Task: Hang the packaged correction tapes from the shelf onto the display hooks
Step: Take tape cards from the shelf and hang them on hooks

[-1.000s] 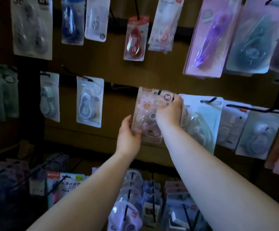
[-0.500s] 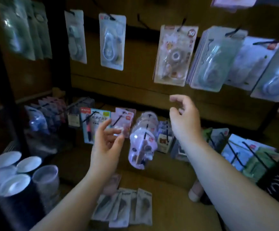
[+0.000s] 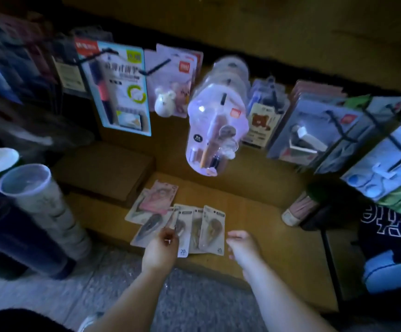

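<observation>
Several packs: a fan of packaged correction tapes (image 3: 195, 230) lies flat on the wooden shelf (image 3: 261, 212), overlapping like dealt cards; exact count unclear, blur.
Left hand: left hand (image 3: 161, 248) sits over the near-left edge of the fan, fingers curled down onto the cards; whether it has already pinched one I cannot tell.
Right hand: right hand (image 3: 242, 244) hovers just right of the fan, fingers loosely spread, holding nothing.
Pink pack: pink pack (image 3: 159, 196) lies beyond the left hand, at the far-left end of the fan, partly over another card.
Step in hand (judged): picking the next pack off the shelf.
Method: take the topmost card only, near the right hand; slide it sideways off the overlap before lifting so neighbours stay put.
Grip: pinch by the cardboard edge, hang-hole end up, blister facing out.
Display hooks: display hooks (image 3: 157, 67) above and beyond both hands already carry goods; a free hook is not seen.
</observation>
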The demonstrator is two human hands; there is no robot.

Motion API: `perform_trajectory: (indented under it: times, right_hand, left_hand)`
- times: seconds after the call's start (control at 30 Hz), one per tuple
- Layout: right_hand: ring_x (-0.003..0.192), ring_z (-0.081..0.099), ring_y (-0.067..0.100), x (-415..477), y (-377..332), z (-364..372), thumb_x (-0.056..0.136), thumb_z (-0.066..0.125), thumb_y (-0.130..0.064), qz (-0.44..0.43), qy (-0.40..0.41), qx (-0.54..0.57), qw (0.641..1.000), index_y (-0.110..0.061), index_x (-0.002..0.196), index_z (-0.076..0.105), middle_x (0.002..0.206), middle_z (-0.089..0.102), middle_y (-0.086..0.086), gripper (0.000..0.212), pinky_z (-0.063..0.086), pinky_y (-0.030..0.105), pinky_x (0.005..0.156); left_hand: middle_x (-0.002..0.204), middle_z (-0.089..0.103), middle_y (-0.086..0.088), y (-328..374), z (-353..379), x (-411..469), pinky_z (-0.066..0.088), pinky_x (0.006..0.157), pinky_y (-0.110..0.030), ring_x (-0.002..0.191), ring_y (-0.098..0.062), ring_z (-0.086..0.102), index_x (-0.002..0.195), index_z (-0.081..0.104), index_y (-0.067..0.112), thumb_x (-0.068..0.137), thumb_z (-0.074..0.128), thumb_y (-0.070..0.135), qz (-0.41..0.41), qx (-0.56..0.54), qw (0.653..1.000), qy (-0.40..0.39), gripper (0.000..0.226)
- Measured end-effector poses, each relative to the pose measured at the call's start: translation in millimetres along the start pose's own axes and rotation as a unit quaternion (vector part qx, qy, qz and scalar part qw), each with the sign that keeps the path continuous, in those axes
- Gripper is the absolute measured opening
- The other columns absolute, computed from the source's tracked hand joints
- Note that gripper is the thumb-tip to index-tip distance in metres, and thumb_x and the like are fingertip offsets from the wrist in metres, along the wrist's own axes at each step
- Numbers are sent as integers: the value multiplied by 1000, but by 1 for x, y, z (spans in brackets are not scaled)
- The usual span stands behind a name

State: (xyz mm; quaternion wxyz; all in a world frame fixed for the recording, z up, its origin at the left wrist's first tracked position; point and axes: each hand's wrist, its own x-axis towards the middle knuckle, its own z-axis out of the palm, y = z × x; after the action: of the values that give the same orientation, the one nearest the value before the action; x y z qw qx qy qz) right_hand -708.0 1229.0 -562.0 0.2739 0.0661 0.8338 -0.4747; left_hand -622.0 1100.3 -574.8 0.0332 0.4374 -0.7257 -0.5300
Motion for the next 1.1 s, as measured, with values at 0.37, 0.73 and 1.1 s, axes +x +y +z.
perform_trajectory:
  times: [0.37,0.73,1.1]
  right_hand:
    - [129,42,32,111,32,31,91,52,-27,158,-12,-34,987,-5,138,34,143,42,16,55,38,38,100]
    - [115,57,33,146,36,66,83,65,-22,118,7,-16,993,8,114,58,124,60,23,44,46,31,85]
    - [122,50,32,158,45,103,36,78,-63,107,-24,-44,993,-4,132,38,133,50,16,119,44,44,102]
  left_hand:
    - [158,-9,-2,-60,48,86,7,117,-42,145,-26,-7,146,1,33,92,39,45,-47,234,968,-78,67]
    - [157,-10,3,-82,50,108,9,116,-42,145,-24,-10,145,-8,34,92,35,48,-35,253,957,-138,70]
    - [157,-9,3,-87,55,110,11,116,-41,144,-25,-11,145,8,37,94,34,43,-23,261,957,-123,57]
